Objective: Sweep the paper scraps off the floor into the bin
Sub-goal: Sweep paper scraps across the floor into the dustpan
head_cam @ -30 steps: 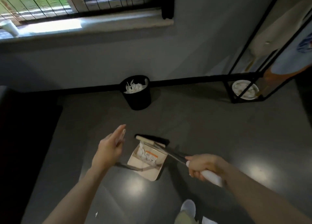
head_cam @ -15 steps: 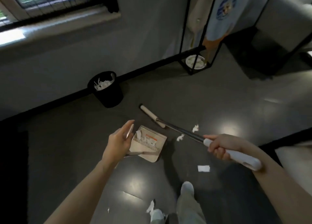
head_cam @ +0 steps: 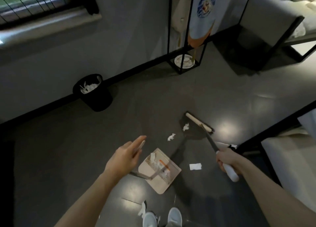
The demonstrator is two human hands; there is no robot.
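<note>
Fingers point(head_cam: 220, 164) of my right hand point(head_cam: 226, 159) curl round the broom point(head_cam: 210, 142); my left hand point(head_cam: 125, 156) is flat-fingered above the dustpan point(head_cam: 171, 172). White crumpled paper scraps point(head_cam: 171, 137) lie on the dark floor point(head_cam: 68, 149) between them, the black bin point(head_cam: 95, 100) well apart.

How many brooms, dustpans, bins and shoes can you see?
Broom: 1
Dustpan: 1
Bin: 1
Shoes: 2
Total: 5
</note>
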